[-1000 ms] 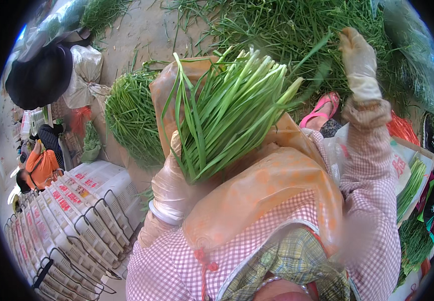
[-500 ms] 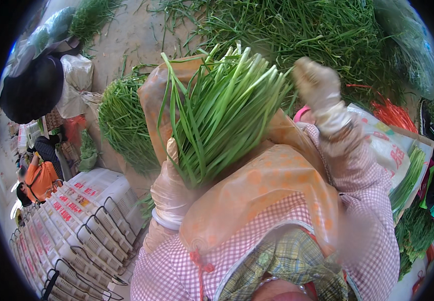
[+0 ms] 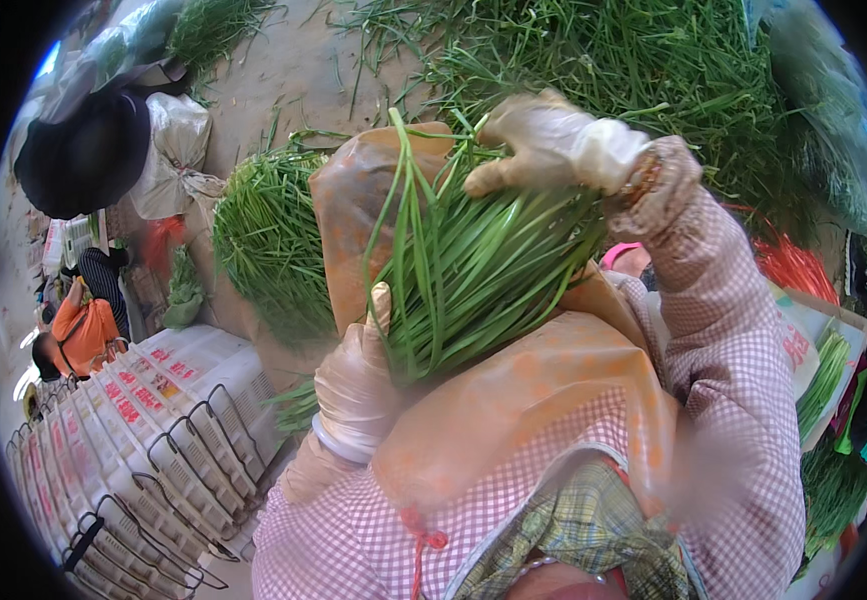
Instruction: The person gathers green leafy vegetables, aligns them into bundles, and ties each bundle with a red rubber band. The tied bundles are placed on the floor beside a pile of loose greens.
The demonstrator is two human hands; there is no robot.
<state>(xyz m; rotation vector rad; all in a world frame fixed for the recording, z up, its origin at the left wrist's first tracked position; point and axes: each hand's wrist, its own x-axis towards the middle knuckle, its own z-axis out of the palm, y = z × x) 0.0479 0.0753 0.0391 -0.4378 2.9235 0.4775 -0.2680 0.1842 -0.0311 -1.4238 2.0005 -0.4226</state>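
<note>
A loose bunch of garlic chives (image 3: 498, 265) lies over my lap, its pale cut ends pointing away from me. My gloved left hand (image 3: 358, 375) is closed around the near left side of the bunch, thumb up along the leaves. At the far end, my gloved right hand (image 3: 538, 140) rests over the cut ends with its thumb apart from the fingers, covering most of those ends. Beneath the bunch, a translucent apron with orange spots (image 3: 523, 375) covers my lap.
Another bundle of chives (image 3: 268, 225) lies to the left. A large heap of loose chives (image 3: 633, 70) spreads across the far ground. Stacked white crates (image 3: 153, 420) stand at lower left; red strings (image 3: 793, 268) lie at right. A person in orange (image 3: 85, 335) is far left.
My right hand has swung left from beside the bunch onto its cut ends. The left hand keeps its hold, and the view has shifted slightly.
</note>
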